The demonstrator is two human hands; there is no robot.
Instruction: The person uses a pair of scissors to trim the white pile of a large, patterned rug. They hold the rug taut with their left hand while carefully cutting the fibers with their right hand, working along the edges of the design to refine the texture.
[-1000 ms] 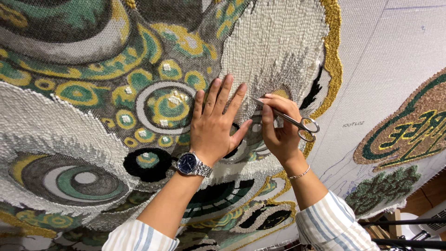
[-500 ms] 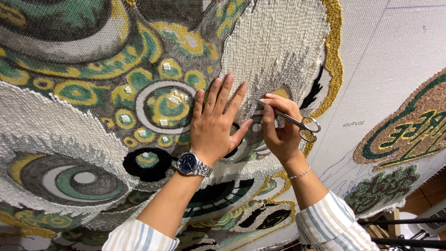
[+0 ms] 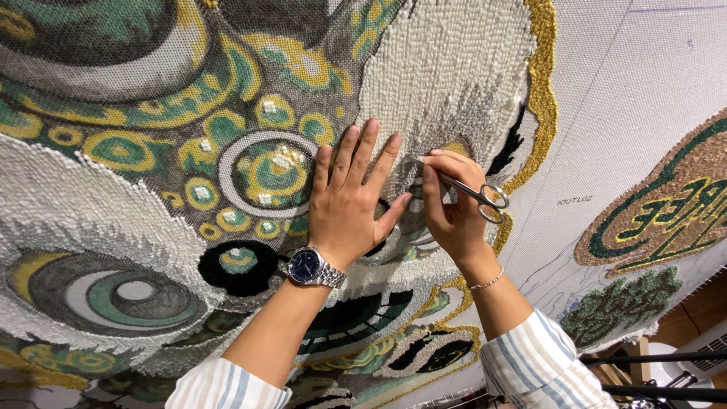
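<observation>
Nothing has shifted: both hands stay on the tufted rug (image 3: 151, 189).
Left hand (image 3: 350, 204) lies flat, fingers spread; right hand (image 3: 452, 204) pinches small scissors (image 3: 466, 189).

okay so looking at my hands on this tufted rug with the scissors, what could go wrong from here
The scissors in the right hand point toward the left hand, which lies flat on the rug close by; a slip could likely nick the thumb.

The blades sit low against the white pile, so a deep snip might cut a gouge in it or reach the backing cloth.
</observation>
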